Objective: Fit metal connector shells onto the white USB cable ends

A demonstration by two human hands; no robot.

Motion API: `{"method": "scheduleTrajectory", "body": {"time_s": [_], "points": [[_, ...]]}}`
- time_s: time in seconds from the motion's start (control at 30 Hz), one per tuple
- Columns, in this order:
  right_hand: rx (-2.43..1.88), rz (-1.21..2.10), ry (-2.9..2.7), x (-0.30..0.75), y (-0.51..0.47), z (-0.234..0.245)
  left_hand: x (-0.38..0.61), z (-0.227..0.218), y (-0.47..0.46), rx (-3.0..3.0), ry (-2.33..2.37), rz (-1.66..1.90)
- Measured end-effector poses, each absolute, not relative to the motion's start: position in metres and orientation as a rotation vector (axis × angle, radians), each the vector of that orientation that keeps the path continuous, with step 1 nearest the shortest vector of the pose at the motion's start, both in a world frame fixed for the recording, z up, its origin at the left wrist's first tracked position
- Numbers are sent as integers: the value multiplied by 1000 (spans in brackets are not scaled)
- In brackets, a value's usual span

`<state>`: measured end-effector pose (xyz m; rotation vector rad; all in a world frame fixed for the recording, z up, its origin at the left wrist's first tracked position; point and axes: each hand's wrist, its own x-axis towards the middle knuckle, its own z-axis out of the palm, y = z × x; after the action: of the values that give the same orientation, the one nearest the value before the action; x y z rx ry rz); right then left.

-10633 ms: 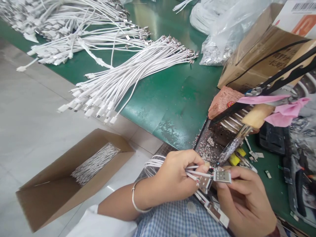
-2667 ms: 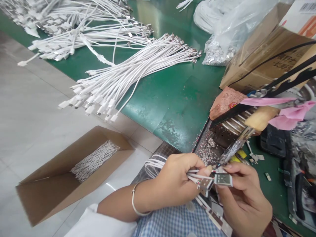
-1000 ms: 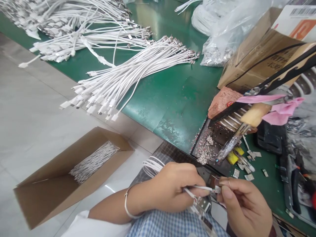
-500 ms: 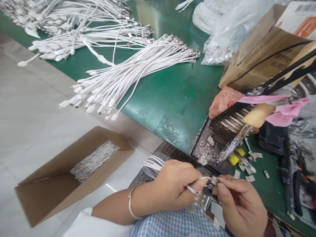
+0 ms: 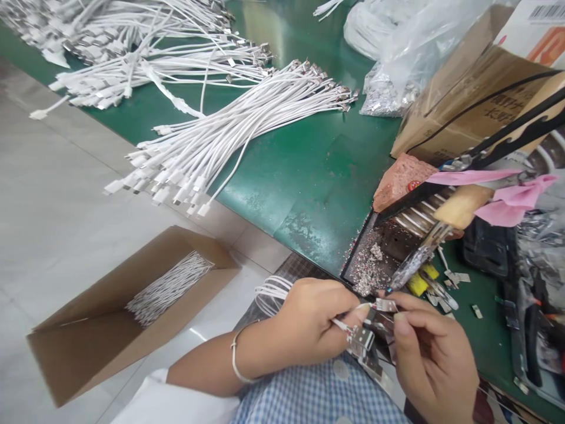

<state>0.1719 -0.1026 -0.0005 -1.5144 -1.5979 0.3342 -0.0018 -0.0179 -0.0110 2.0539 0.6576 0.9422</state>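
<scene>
Just below centre, at about half past five, our left hand [image 5: 318, 321] grips several thin white plastic-coated cables [image 5: 341, 325], rectangular silver metal plugs [image 5: 364, 339] hanging beneath. One small silver metal connector [image 5: 385, 305] sits between four and five o'clock; our right hand [image 5: 435, 350] appears to pinch its far end between thumb and forefinger. At four o'clock, a soldering iron with a pale wooden handle [image 5: 461, 207] points its tip just above; whether they touch, we cannot tell. We judge the step in hand to be soldering, and the next move to call for steady alignment at the tip. At two o'clock, a brown cardboard carton [image 5: 485, 82] bears blurred Chinese characters, and a white label [image 5: 529, 32] shows a barcode and an orange shape.
</scene>
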Motion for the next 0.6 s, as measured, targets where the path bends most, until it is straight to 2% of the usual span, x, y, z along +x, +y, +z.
{"method": "scheduleTrajectory", "body": {"time_s": [0.17, 0.6], "points": [[-1534, 150, -1753, 177, -99, 3, 0, -12, -16, 2057, 677, 946], [-1552, 211, -1727, 174, -95, 9, 2, -10, -14, 2020, 725, 961]]}}
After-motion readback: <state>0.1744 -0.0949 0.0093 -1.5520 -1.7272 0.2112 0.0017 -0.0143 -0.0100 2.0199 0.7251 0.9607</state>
